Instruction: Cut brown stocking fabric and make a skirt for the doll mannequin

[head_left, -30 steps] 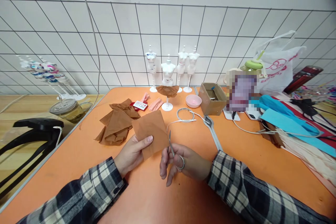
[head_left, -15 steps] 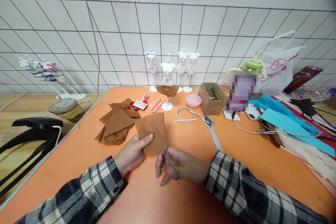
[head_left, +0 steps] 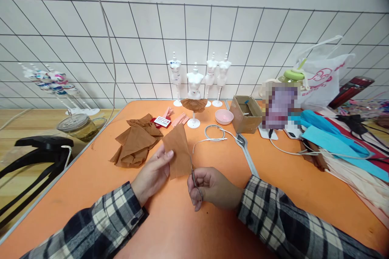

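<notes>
My left hand (head_left: 154,172) pinches a folded piece of brown fabric (head_left: 178,151) by its left side, thumb on top, above the orange table. My right hand (head_left: 211,188) is closed round the handles of small metal scissors (head_left: 194,179). The blades point up and away, lying along the fabric's right edge, and the fingers are drawn together. A crumpled pile of the same brown fabric (head_left: 135,141) lies beyond my left hand. Past the held piece stands a small white dress form (head_left: 195,81) with a gathered brown ruffle (head_left: 194,105) round its lower part.
Behind are more white dress forms (head_left: 210,73), a pink bowl (head_left: 224,117) and a cardboard box (head_left: 244,119). A coiled white cord (head_left: 215,132) lies mid-table. Pink strips (head_left: 181,119) and a tag (head_left: 162,121) sit near the pile. At right are a phone (head_left: 281,107) and blue fabric (head_left: 340,145).
The scissors have gone from spread handles to drawn together as my right fingers closed. The fabric has tilted and shifted slightly up, its right edge now slanting along the blades.
</notes>
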`<state>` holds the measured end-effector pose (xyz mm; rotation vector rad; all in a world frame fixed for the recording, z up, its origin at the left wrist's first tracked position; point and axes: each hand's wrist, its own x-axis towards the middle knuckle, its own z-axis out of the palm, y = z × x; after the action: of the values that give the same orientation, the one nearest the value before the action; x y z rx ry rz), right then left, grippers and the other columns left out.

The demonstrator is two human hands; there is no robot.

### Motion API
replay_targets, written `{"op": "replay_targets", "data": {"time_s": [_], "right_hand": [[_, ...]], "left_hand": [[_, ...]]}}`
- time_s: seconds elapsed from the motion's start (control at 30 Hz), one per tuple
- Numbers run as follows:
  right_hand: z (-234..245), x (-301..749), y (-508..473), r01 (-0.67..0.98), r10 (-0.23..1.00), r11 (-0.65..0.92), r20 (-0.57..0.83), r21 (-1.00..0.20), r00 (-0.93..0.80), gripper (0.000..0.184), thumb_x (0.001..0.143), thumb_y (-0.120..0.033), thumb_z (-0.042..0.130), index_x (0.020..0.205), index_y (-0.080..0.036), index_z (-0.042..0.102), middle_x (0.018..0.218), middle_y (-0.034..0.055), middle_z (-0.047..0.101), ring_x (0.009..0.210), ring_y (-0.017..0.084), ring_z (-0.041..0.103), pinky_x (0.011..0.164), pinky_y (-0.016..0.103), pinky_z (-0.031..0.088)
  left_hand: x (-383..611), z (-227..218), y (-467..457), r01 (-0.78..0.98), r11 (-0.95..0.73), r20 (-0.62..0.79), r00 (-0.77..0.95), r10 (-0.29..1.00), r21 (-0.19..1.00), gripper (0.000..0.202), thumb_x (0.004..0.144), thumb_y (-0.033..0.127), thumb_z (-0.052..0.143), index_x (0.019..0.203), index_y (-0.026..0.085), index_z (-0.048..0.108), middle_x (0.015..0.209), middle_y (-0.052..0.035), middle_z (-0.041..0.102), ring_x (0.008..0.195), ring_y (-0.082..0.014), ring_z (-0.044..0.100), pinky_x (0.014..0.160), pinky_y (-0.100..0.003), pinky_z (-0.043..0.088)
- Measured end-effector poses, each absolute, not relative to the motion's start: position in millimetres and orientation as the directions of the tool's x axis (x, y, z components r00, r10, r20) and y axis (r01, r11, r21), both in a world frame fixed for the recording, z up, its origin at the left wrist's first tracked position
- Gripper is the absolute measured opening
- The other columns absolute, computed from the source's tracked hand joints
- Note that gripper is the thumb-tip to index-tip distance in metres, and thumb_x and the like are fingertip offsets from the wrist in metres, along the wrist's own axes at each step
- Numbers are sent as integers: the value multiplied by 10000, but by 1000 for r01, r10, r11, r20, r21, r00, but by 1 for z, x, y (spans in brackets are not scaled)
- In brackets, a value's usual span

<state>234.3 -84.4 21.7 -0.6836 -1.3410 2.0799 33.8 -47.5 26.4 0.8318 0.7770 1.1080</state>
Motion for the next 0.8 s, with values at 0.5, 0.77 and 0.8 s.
{"op": "replay_targets", "data": {"time_s": [0.5, 0.77, 0.8], "right_hand": [[22, 246, -80, 23, 258, -525, -185, -851, -948, 462, 622, -455, 839, 792, -99, 599, 636, -9, 632, 522, 85, 615, 496, 183, 544], [19, 247, -78, 61, 349, -463, -244, -884, -905, 503, 622, -514, 819, 811, -113, 581, 657, -11, 627, 504, 79, 596, 485, 196, 536], [19, 246, -78, 66, 353, -460, -250, -886, -902, 509, 625, -523, 813, 823, -117, 581, 671, -7, 627, 522, 81, 599, 488, 199, 537]], "left_hand": [[4, 30, -38, -42, 52, -12, 657, 754, 998, 755, 609, 488, 842, 1274, 241, 583, 1080, -80, 648, 1099, -276, 547, 1019, -432, 356], [-1, 30, -39, -118, 252, -138, 585, 799, 960, 274, 706, 339, 801, 815, 155, 628, 785, -42, 660, 754, -182, 627, 751, -314, 484], [-1, 31, -40, -122, 274, -149, 600, 786, 954, 317, 714, 359, 794, 912, 159, 647, 789, -42, 660, 736, -176, 628, 742, -310, 487]]}}
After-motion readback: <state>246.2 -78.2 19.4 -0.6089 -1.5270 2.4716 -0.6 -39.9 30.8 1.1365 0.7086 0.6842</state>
